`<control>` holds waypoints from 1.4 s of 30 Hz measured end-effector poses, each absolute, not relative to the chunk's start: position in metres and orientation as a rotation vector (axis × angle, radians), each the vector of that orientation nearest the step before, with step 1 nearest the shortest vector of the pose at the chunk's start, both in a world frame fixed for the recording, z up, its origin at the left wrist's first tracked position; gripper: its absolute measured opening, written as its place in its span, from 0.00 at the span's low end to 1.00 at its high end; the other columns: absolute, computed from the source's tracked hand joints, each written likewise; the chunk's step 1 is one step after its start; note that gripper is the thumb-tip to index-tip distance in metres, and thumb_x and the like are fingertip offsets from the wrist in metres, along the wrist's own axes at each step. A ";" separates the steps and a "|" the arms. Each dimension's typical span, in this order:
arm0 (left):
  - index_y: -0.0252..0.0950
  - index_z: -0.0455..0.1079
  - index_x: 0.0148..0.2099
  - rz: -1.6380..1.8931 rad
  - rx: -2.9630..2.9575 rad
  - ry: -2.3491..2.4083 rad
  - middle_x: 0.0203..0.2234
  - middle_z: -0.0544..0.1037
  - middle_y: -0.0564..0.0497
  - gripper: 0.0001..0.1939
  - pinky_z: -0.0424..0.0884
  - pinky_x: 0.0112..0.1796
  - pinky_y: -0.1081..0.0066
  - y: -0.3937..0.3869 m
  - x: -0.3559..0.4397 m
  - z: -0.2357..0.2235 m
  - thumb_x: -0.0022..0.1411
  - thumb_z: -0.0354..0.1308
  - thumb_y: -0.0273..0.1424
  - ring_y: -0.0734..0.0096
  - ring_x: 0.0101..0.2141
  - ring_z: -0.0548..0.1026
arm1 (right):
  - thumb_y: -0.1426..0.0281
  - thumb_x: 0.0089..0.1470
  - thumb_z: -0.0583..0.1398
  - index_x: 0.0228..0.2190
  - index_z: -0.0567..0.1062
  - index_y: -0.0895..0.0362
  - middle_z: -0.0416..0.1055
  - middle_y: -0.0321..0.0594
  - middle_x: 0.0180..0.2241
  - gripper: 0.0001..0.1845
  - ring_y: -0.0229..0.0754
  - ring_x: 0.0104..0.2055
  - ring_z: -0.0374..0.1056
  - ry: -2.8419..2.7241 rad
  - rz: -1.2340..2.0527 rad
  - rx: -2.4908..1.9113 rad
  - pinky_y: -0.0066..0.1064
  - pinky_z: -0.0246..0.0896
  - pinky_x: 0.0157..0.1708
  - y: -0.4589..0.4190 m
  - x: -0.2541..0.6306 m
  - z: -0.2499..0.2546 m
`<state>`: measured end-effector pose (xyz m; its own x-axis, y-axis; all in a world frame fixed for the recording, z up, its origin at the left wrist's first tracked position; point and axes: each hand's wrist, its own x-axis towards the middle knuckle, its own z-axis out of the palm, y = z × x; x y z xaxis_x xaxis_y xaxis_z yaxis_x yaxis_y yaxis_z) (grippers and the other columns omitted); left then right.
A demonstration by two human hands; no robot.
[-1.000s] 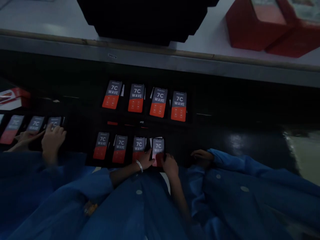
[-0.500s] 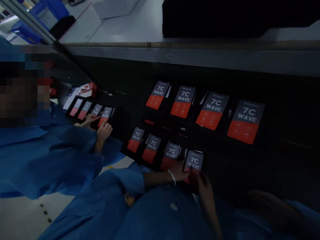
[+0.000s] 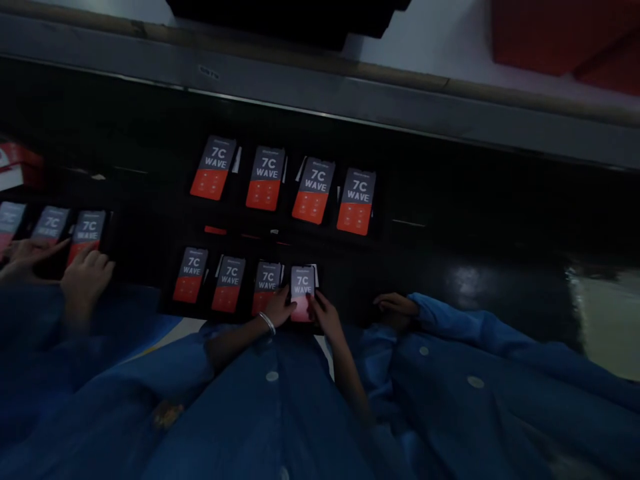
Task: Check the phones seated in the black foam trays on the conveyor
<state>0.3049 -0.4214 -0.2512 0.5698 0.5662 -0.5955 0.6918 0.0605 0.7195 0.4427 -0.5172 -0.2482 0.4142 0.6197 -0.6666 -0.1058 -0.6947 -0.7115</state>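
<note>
My left hand [image 3: 277, 308], with a silver bangle [image 3: 267, 323] on its wrist, and my right hand [image 3: 325, 315] both grip a flat grey-and-orange "7C WAVE" pack [image 3: 303, 285] at the near edge of a black conveyor belt [image 3: 425, 200]. Its lower part is partly hidden by my fingers. Three similar packs lie in a row to its left, the closest [image 3: 267, 287] almost touching my left hand. Four more [image 3: 283, 187] lie in a farther row.
A co-worker's hand [image 3: 395, 305] in a blue sleeve rests on the belt to the right. Two more hands [image 3: 85, 277] work packs at the left. A grey metal rail [image 3: 320, 93] runs behind the belt, with a red box [image 3: 555, 33] and a black object [image 3: 280, 13] beyond.
The view swung right and then back. Both my hands stay on the same pack, and the packs in the rows keep their places relative to each other.
</note>
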 end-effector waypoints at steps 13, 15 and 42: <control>0.35 0.57 0.61 -0.254 1.711 1.147 0.53 0.67 0.42 0.28 0.66 0.47 0.70 -0.411 0.315 -0.250 0.57 0.53 0.32 0.65 0.45 0.73 | 0.48 0.49 0.56 0.60 0.56 0.62 0.58 0.25 0.13 0.45 0.31 0.13 0.53 -0.286 1.423 -1.714 0.22 0.50 0.12 -0.516 0.452 -0.251; 0.35 0.59 0.59 -0.250 1.718 1.156 0.53 0.67 0.41 0.27 0.66 0.47 0.69 -0.410 0.316 -0.249 0.57 0.53 0.32 0.63 0.45 0.72 | 0.48 0.49 0.57 0.60 0.57 0.63 0.56 0.23 0.12 0.45 0.30 0.12 0.50 -0.278 1.427 -1.693 0.22 0.50 0.13 -0.516 0.454 -0.250; 0.32 0.68 0.52 0.156 1.635 1.441 0.45 0.76 0.43 0.19 0.70 0.49 0.61 -0.373 0.186 -0.229 0.59 0.47 0.28 0.63 0.45 0.75 | 0.55 0.49 0.59 0.58 0.61 0.57 0.70 0.35 0.25 0.38 0.40 0.24 0.65 -0.572 1.530 -1.844 0.31 0.64 0.29 -0.474 0.370 -0.251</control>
